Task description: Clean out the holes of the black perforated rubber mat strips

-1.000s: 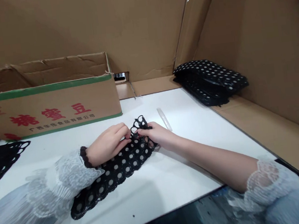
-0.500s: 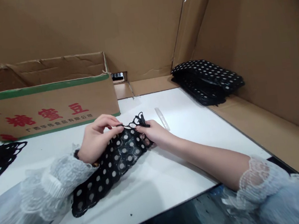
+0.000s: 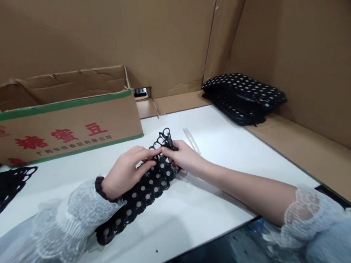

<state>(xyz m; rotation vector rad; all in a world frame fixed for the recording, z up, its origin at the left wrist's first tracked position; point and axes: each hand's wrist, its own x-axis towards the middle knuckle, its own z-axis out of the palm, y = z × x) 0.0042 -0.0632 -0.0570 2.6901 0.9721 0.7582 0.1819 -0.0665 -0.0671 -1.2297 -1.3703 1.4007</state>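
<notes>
A black dotted strip slants, partly bunched.

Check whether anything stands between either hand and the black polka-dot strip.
Nothing visible does: the right hand grips the polka-dot strip near its looped end, with the left hand against it there.

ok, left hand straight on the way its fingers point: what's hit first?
Likely the right hand, at its thumb. The left hand points at it over the looped edge of the dotted black strip; whether they touch is unclear.

Green-edged carton, cardboard wall
</notes>
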